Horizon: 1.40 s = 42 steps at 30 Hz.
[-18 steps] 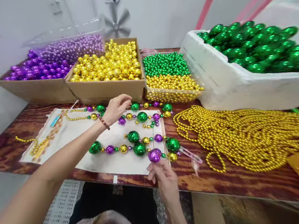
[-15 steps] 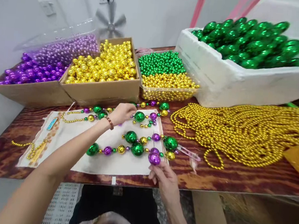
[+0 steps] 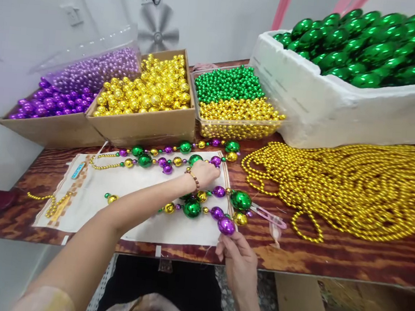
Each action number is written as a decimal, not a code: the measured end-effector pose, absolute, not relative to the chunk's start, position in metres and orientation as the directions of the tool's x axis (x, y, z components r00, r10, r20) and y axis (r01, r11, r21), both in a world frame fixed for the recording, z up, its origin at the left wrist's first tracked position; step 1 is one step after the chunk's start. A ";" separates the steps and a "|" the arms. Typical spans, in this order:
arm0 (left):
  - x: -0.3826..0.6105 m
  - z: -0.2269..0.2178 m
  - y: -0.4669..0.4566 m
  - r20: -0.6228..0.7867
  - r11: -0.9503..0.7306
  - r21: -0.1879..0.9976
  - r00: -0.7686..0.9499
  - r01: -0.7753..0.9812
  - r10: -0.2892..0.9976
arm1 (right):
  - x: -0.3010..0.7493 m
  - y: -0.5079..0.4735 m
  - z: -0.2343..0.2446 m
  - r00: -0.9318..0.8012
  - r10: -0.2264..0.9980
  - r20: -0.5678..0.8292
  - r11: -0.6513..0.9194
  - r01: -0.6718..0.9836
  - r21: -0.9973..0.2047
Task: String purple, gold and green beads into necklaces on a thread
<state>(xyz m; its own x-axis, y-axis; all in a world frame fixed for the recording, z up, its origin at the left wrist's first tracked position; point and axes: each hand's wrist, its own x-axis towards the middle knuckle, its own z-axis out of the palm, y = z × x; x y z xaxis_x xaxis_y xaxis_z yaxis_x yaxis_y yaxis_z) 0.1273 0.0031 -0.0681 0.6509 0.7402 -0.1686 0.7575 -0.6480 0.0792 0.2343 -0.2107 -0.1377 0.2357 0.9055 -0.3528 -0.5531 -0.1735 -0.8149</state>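
A string of green, purple and gold beads (image 3: pixel 178 160) snakes over a white cloth (image 3: pixel 91 189) on the wooden table. My left hand (image 3: pixel 206 173) reaches across the cloth, fingers curled down on beads of the strand near its right edge; what it grips is hidden. My right hand (image 3: pixel 237 255) sits at the table's front edge, fingers pinched just under a large purple bead (image 3: pixel 226 225) at the strand's end. A big green bead (image 3: pixel 240 200) lies right behind it.
Cardboard boxes of purple balls (image 3: pixel 52 101) and gold balls (image 3: pixel 148 87), a clear tub of small green and gold beads (image 3: pixel 234 95), and a white foam box of green ovals (image 3: pixel 336 99) line the back. A heap of gold bead strands (image 3: pixel 350 187) fills the right.
My left hand moved right and nearer along the strand, from the upper row to the cloth's right edge. The purple end bead and my right hand shifted slightly right.
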 end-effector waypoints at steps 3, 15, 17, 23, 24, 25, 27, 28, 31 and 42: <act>0.131 -0.072 0.003 -0.172 -0.619 0.102 0.626 0.779 0.760 | 0.234 -0.209 -0.135 0.240 0.902 -0.360 -0.174 -0.560 -0.810; 0.060 -0.048 -0.034 -0.149 0.149 0.989 0.306 0.024 0.940 | 0.229 -0.207 -0.125 0.172 0.962 -0.214 -0.132 -0.394 -0.909; 0.038 -0.045 -0.051 -0.234 0.330 0.877 0.289 -0.350 0.928 | 0.223 -0.204 -0.117 0.140 0.968 -0.208 -0.142 -0.379 -0.915; 0.009 -0.042 -0.086 -0.287 0.403 0.608 0.284 -0.684 0.915 | 0.204 -0.195 -0.090 0.063 0.965 -0.255 -0.227 -0.284 -0.931; 0.008 -0.043 -0.088 -0.299 0.402 0.589 0.273 -0.701 0.914 | 0.202 -0.195 -0.086 0.064 0.966 -0.252 -0.227 -0.268 -0.936; 0.008 -0.044 -0.089 -0.311 0.402 0.573 0.264 -0.715 0.913 | 0.200 -0.195 -0.084 0.061 0.967 -0.247 -0.224 -0.252 -0.941; 0.007 -0.046 -0.090 -0.328 0.402 0.550 0.253 -0.732 0.910 | 0.197 -0.195 -0.079 0.045 0.970 -0.237 -0.222 -0.220 -0.950; 0.006 -0.047 -0.090 -0.333 0.403 0.546 0.252 -0.734 0.909 | 0.196 -0.195 -0.077 0.038 0.972 -0.233 -0.221 -0.205 -0.953; 0.003 -0.049 -0.091 -0.335 0.408 0.555 0.255 -0.725 0.907 | 0.192 -0.196 -0.073 0.046 0.973 -0.224 -0.214 -0.165 -0.963; 0.000 -0.053 -0.091 -0.378 0.427 0.560 0.240 -0.709 0.894 | 0.189 -0.198 -0.073 0.042 0.963 -0.267 -0.259 -0.133 -0.957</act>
<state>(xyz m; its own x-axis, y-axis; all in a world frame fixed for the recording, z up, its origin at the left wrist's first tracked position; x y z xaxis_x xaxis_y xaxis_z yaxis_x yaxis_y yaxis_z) -0.0003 -0.0914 -0.0533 0.2397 0.8940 -0.3785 -0.7094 0.4275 0.5604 0.1889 -0.1977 -0.0727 0.0419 0.9629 -0.2666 -0.1335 -0.2591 -0.9566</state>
